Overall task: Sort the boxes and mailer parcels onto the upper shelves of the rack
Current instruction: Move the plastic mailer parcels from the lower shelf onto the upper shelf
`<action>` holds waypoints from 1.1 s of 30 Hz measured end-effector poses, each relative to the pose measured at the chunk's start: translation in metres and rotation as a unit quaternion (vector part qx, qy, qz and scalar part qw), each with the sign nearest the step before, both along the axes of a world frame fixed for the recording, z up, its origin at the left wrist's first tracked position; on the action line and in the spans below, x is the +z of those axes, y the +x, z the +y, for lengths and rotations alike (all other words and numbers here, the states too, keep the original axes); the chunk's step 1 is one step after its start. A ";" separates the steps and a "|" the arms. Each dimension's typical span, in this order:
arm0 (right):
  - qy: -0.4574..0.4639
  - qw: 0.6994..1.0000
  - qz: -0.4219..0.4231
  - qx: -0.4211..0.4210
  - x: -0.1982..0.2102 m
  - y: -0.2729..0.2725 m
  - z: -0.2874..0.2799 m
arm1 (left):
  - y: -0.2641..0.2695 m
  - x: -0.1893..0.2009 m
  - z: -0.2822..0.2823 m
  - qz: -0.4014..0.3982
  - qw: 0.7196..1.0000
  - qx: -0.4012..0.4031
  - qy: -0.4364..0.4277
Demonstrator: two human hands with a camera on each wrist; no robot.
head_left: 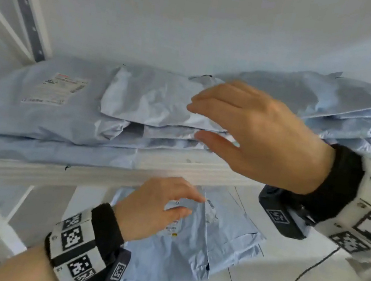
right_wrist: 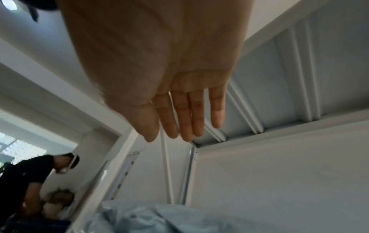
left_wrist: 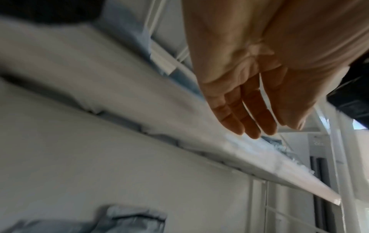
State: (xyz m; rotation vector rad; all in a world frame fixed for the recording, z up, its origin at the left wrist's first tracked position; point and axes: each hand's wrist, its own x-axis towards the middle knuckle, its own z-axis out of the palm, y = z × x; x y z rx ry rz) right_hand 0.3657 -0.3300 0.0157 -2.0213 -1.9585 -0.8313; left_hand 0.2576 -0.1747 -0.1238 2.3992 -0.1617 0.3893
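Observation:
Pale blue mailer parcels (head_left: 152, 100) lie stacked on the white rack shelf (head_left: 175, 165) across the head view. My right hand (head_left: 249, 131) hovers open just in front of the stack, fingers straight and holding nothing; its fingers (right_wrist: 185, 119) show spread in the right wrist view. My left hand (head_left: 158, 207) is lower, in front of the shelf edge, fingers relaxed and empty, above more blue mailers (head_left: 202, 239) on the lower shelf. In the left wrist view its fingers (left_wrist: 249, 115) extend toward the shelf rail (left_wrist: 219, 149).
A second heap of blue mailers (head_left: 346, 111) fills the shelf's right side. A rack upright (head_left: 23, 0) stands at the left. A black cable (head_left: 304, 273) runs down at the lower right. Another person (right_wrist: 30, 176) bends over behind the rack.

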 end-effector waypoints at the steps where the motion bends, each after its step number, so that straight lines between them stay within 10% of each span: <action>1: 0.009 1.000 0.005 0.015 -0.015 -0.004 -0.004 | 0.001 -0.019 0.000 0.018 1.000 0.009 -0.015; 11: -0.047 0.982 0.182 -0.013 -0.228 0.018 -0.027 | -0.003 -0.203 0.047 0.220 0.942 0.234 -0.102; 19: -0.084 0.870 0.438 -0.211 -0.380 0.094 -0.039 | -0.001 -0.271 0.070 0.286 0.865 0.385 -0.150; 33: -0.071 0.723 0.623 -0.288 -0.410 0.177 0.034 | 0.069 -0.282 0.091 0.318 0.807 0.478 -0.139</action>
